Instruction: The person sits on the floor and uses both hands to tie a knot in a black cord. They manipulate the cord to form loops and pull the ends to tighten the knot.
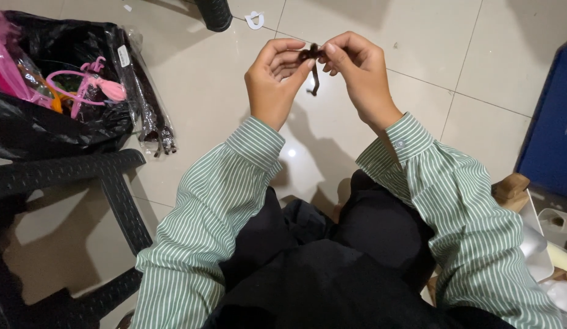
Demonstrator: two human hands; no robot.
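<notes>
Tiled floor (pixel 192 79); black bag (pixel 33 122) holds pink pieces (pixel 88 85); both hands pinch brown strip (pixel 313 67).

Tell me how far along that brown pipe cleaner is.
Done: the brown pipe cleaner already has a twisted knot at its top. In hand: left hand and right hand pinch that knot. Left: one tail hangs loose below, and a clear packet of more lies on the floor.

Dim, warm indoor light; overhead glare spot on floor tiles (pixel 291 153); soft shadows below; sharp focus, corners darker.
</notes>
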